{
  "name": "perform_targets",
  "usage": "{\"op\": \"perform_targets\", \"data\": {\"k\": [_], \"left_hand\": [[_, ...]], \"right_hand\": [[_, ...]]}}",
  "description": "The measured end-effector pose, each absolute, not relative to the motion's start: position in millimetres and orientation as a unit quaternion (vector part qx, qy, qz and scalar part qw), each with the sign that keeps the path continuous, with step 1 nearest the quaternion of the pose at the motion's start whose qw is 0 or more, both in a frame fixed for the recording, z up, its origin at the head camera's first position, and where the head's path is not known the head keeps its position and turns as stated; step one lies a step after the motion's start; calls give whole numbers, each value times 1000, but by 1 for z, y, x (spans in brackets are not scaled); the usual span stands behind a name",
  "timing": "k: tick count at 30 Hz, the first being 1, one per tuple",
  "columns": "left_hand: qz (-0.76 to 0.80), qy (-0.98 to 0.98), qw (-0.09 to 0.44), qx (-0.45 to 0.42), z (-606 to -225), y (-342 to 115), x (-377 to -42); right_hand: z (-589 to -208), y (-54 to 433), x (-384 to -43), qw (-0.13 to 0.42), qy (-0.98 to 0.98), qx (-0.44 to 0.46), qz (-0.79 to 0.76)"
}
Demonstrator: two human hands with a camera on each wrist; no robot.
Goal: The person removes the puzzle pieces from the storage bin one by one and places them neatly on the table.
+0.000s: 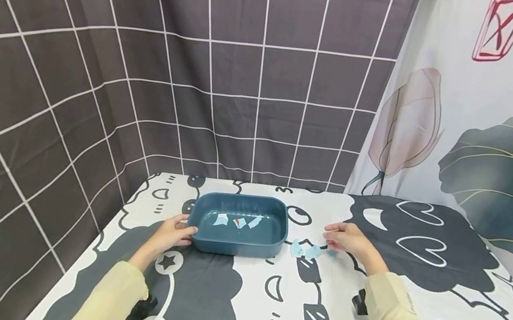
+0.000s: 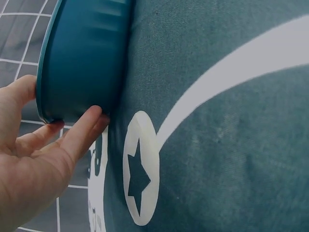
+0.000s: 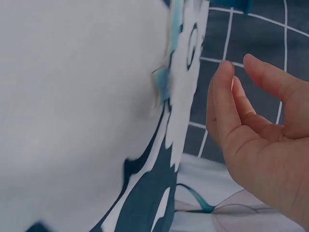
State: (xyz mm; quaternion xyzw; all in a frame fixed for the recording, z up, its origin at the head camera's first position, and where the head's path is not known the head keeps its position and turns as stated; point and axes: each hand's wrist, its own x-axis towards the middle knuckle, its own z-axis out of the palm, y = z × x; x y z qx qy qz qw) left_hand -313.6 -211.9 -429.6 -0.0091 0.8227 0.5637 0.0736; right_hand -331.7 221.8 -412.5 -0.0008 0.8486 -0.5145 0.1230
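A dark blue rectangular tub (image 1: 233, 248) with rounded corners stands on the table. My left hand (image 1: 170, 234) holds its left front corner, thumb at the rim and fingers against the outer wall. Inside the tub lie several small pale flat pieces (image 1: 221, 219), one with a red mark. To the right of the tub, light blue flat pieces (image 1: 313, 252) lie on the cloth. My right hand (image 1: 350, 239) hovers over the rightmost light blue piece (image 3: 162, 83), thumb and fingertips apart with nothing between them.
A black-and-white cartoon cloth (image 1: 257, 303) covers the table. Behind and to the left hangs a dark curtain with a white grid (image 1: 282, 73). On the right is a white curtain (image 1: 445, 22) with flower and leaf prints.
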Motion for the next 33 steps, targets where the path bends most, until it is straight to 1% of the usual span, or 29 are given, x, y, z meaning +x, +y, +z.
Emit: {"op": "perform_targets", "data": {"k": [4, 11, 21, 23, 27, 28, 29, 33], "left_hand": [[567, 820, 70, -9, -433, -213, -315], [576, 815, 64, -7, -433, -213, -313], [576, 815, 60, -6, -431, -213, -312], [576, 816, 56, -7, -431, -213, -312], [578, 815, 51, -9, -432, -212, -314], [579, 814, 50, -11, -433, -212, -314], [581, 813, 50, -13, -434, -212, -314], [585, 809, 44, -16, -436, -212, -313]], "right_hand": [[-406, 211, -334, 122, 848, -22, -515], [-399, 184, -347, 128, 816, -71, -560], [-384, 128, -360, 144, 797, -106, -577], [-384, 116, -365, 146, 794, -101, -582], [-397, 98, -386, 138, 775, -89, -610], [-411, 96, -399, 130, 758, -101, -631], [-416, 92, -405, 125, 753, -97, -639], [-424, 73, -411, 100, 749, -66, -652]]}}
